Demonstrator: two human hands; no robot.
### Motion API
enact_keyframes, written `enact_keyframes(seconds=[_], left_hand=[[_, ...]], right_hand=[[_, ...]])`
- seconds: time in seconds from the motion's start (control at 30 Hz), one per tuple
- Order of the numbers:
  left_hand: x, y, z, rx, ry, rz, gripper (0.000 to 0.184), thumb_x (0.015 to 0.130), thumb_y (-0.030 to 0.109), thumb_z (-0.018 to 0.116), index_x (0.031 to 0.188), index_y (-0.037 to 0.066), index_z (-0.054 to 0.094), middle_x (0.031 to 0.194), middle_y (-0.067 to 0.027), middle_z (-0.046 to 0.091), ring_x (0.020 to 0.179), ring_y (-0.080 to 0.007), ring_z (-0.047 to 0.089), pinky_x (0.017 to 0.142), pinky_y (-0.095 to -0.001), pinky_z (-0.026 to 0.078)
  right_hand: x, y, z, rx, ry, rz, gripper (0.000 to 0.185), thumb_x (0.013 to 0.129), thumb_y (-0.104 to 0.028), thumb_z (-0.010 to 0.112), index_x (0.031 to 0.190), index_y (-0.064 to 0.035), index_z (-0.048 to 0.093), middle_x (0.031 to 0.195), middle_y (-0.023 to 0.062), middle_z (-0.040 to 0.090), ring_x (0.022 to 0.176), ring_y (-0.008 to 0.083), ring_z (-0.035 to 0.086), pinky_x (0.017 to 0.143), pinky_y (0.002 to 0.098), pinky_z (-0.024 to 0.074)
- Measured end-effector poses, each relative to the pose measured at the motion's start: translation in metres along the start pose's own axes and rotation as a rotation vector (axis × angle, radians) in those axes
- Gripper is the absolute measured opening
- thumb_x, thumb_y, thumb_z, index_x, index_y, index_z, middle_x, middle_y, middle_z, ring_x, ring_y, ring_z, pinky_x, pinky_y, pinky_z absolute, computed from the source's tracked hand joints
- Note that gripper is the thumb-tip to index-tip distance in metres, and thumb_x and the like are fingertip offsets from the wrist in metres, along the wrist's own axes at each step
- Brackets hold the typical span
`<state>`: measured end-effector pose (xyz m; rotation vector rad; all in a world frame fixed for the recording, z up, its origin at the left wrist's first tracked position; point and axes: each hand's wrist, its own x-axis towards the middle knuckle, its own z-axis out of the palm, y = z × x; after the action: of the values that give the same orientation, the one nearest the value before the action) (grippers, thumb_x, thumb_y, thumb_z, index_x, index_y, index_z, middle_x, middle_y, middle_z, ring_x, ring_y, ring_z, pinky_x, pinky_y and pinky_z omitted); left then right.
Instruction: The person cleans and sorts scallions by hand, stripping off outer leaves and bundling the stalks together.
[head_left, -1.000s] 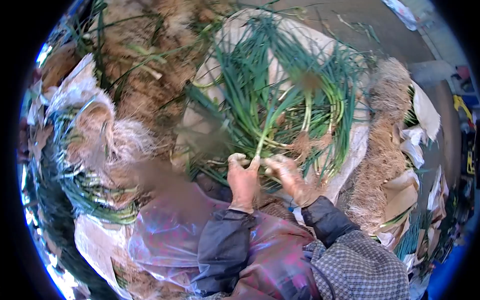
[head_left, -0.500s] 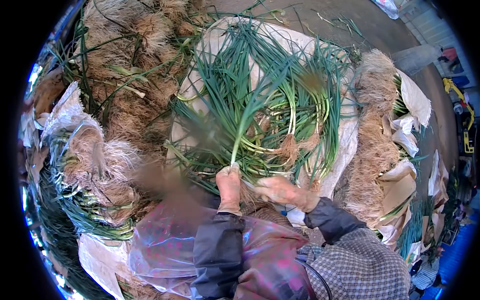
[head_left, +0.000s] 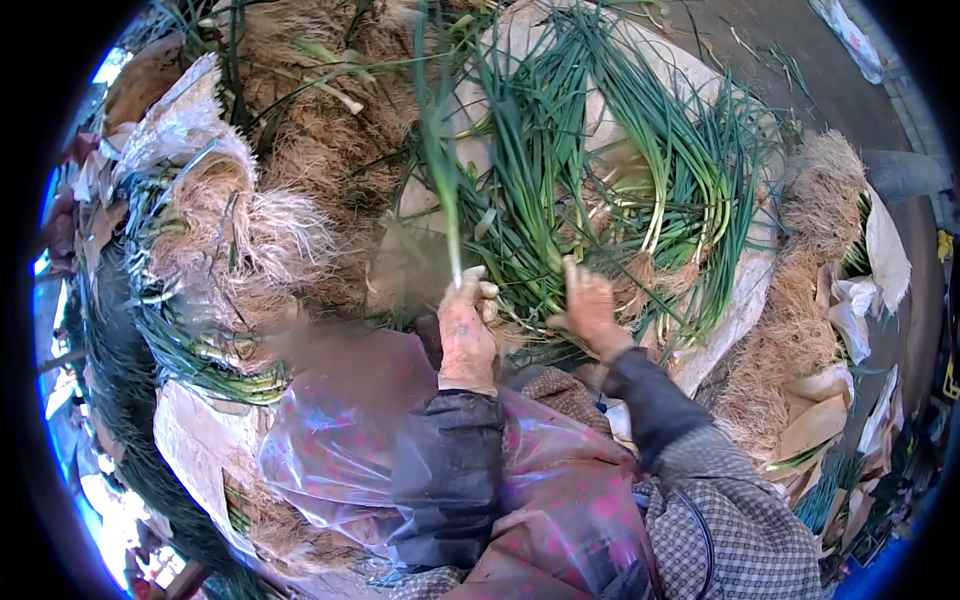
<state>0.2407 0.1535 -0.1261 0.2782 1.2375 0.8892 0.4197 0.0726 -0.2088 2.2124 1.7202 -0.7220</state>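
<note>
My left hand (head_left: pixel 467 332) is closed around the white lower end of a green onion (head_left: pixel 447 205), whose leaves point up and away, slightly blurred. To its right, my right hand (head_left: pixel 592 308) touches the near side of a loose pile of green onions (head_left: pixel 545 225), index finger stretched forward and the other fingers bent. Whether it grips a stalk cannot be made out. The pile lies on a pale woven sack (head_left: pixel 735 300); some stalks show brown roots (head_left: pixel 640 275) toward me.
Heaped onion roots (head_left: pixel 335 170) lie at the upper left. Wrapped bundles stand on the left (head_left: pixel 215 240) and right (head_left: pixel 800 300), roots inward. A pink-patterned plastic apron (head_left: pixel 560 490) covers my lap. Grey floor (head_left: pixel 760 75) shows at the top right.
My left hand has moved up with the onion, now held upright and farther left of the pile. My right hand has left the stalk's root end and reached forward to the pile. The view has shifted.
</note>
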Motion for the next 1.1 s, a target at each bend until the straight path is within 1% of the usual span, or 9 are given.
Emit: enact_keyframes(seconds=[0.17, 0.27, 0.33, 0.43, 0.6, 0.67, 0.87, 0.93, 1.1], left_hand=[[-0.010, 0.019, -0.002, -0.090, -0.031, -0.004, 0.028, 0.096, 0.023, 0.054, 0.113, 0.002, 0.058, 0.070, 0.0007, 0.054, 0.049, -0.0060, 0.037, 0.043, -0.0201, 0.027], [-0.008, 0.019, 0.002, -0.223, -0.014, 0.194, 0.033, 0.098, 0.029, 0.050, 0.118, 0.003, 0.056, 0.072, 0.0014, 0.054, 0.050, -0.0059, 0.036, 0.045, -0.0194, 0.028], [-0.005, 0.021, 0.008, -0.208, 0.042, 0.175, 0.038, 0.099, 0.036, 0.047, 0.124, 0.008, 0.051, 0.080, 0.0000, 0.059, 0.048, -0.0063, 0.037, 0.046, -0.0222, 0.030], [-0.003, 0.015, 0.013, -0.269, -0.022, 0.117, 0.035, 0.100, 0.036, 0.047, 0.121, 0.008, 0.053, 0.083, -0.0010, 0.062, 0.048, -0.0065, 0.037, 0.046, -0.0223, 0.030], [-0.011, 0.021, 0.019, -0.423, -0.132, 0.047, 0.029, 0.100, 0.035, 0.047, 0.113, 0.011, 0.056, 0.084, -0.0003, 0.061, 0.046, -0.0065, 0.035, 0.043, -0.0222, 0.028], [-0.021, 0.030, 0.028, -0.432, -0.202, 0.074, 0.025, 0.100, 0.034, 0.047, 0.109, 0.013, 0.057, 0.084, 0.0009, 0.056, 0.045, -0.0068, 0.034, 0.043, -0.0220, 0.028], [-0.023, 0.025, 0.019, -0.412, -0.518, 0.102, 0.026, 0.101, 0.030, 0.044, 0.114, 0.012, 0.057, 0.060, 0.0041, 0.045, 0.038, -0.0083, 0.031, 0.044, -0.0252, 0.029], [-0.021, 0.023, 0.014, -0.388, -0.576, 0.124, 0.029, 0.101, 0.029, 0.043, 0.122, 0.012, 0.054, 0.056, 0.0045, 0.042, 0.036, -0.0084, 0.031, 0.044, -0.0253, 0.029], [-0.020, 0.026, 0.013, -0.441, -0.683, 0.188, 0.035, 0.102, 0.023, 0.037, 0.133, 0.012, 0.049, 0.050, 0.0047, 0.038, 0.034, -0.0086, 0.031, 0.043, -0.0255, 0.029]], right_hand=[[0.020, -0.028, -0.018, 0.860, -0.184, 0.014, 0.066, 0.084, -0.042, 0.064, 0.134, -0.0030, 0.047, 0.116, 0.0172, 0.063, 0.108, 0.0307, 0.060, 0.098, 0.0454, 0.0417], [-0.023, 0.003, -0.108, 1.259, 0.096, -0.063, 0.057, 0.090, -0.047, 0.058, 0.128, -0.0051, 0.054, 0.111, 0.0143, 0.063, 0.101, 0.0238, 0.060, 0.090, 0.0370, 0.0478], [-0.043, 0.043, -0.138, 1.498, 0.078, 0.233, 0.062, 0.089, -0.050, 0.058, 0.128, -0.0026, 0.053, 0.112, 0.0140, 0.064, 0.100, 0.0193, 0.060, 0.088, 0.0361, 0.0485], [-0.004, 0.155, -0.052, 1.200, 0.527, 0.299, 0.043, 0.092, -0.032, 0.062, 0.118, 0.0017, 0.061, 0.107, 0.0104, 0.066, 0.097, 0.0159, 0.059, 0.084, 0.0288, 0.0457], [-0.047, 0.152, -0.109, 1.551, 0.866, 0.392, 0.037, 0.089, -0.037, 0.064, 0.113, -0.0087, 0.065, 0.097, 0.0034, 0.066, 0.088, 0.0146, 0.060, 0.087, 0.0316, 0.0452], [-0.064, 0.120, -0.143, 1.220, 0.925, 0.486, 0.038, 0.091, -0.043, 0.059, 0.109, -0.0099, 0.066, 0.095, 0.0022, 0.066, 0.083, 0.0136, 0.060, 0.085, 0.0312, 0.0465], [-0.044, 0.035, -0.119, 1.170, -0.101, -0.080, 0.064, 0.092, -0.043, 0.055, 0.144, -0.0105, 0.034, 0.143, 0.0195, 0.042, 0.132, 0.0309, 0.041, 0.110, 0.0384, 0.0331], [-0.018, 0.049, -0.066, 0.590, -0.292, -0.368, 0.066, 0.091, -0.047, 0.055, 0.145, -0.0153, 0.036, 0.140, 0.0179, 0.047, 0.129, 0.0288, 0.045, 0.108, 0.0387, 0.0361], [0.025, 0.098, -0.060, 0.811, 0.480, 0.452, 0.059, 0.084, -0.032, 0.069, 0.135, -0.0095, 0.048, 0.134, 0.0144, 0.052, 0.119, 0.0271, 0.054, 0.102, 0.0382, 0.0434]])
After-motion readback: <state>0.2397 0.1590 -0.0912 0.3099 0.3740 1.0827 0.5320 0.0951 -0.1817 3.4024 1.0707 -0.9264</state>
